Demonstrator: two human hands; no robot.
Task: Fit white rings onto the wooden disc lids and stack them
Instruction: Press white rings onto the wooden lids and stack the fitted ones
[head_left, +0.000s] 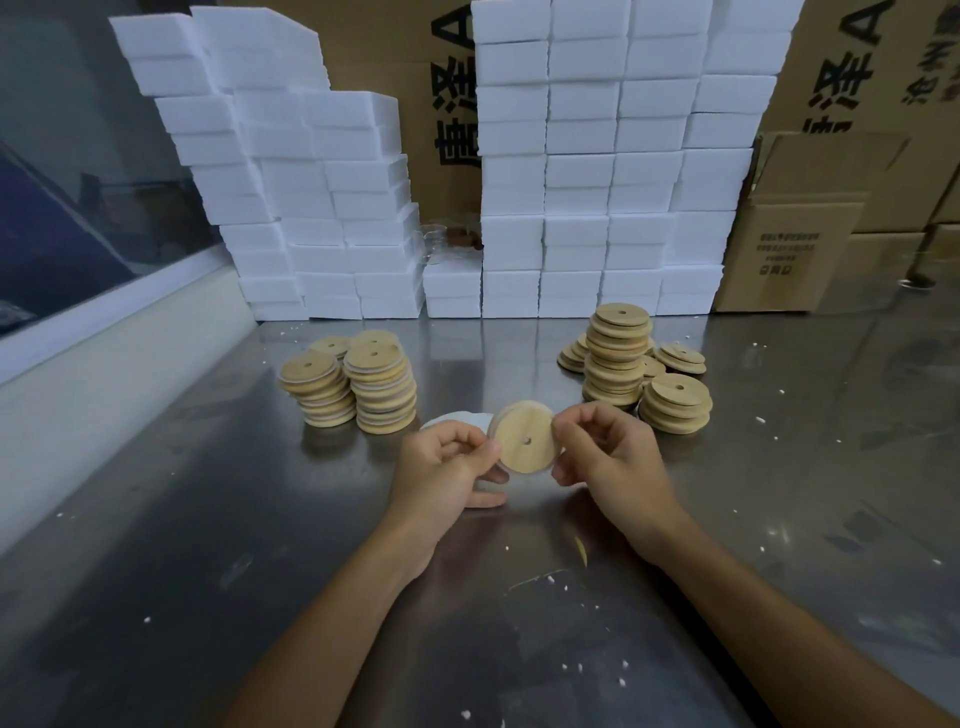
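Observation:
A round wooden disc lid (525, 437) with a small centre hole is held upright between both hands above the steel table. My left hand (447, 465) pinches its left edge, where a thin white ring shows along the rim. My right hand (605, 447) grips the right edge with curled fingers. A pile of white rings (451, 419) lies on the table just behind my left hand, partly hidden. Stacks of lids with white rings (382, 389) stand at the left. Stacks of bare wooden lids (618, 353) stand at the right.
The steel table (260, 545) carries scattered white foam crumbs. White foam blocks (571, 182) are piled in a wall along the back, with cardboard boxes (800, 218) behind and at the right. A window ledge (104, 332) runs along the left.

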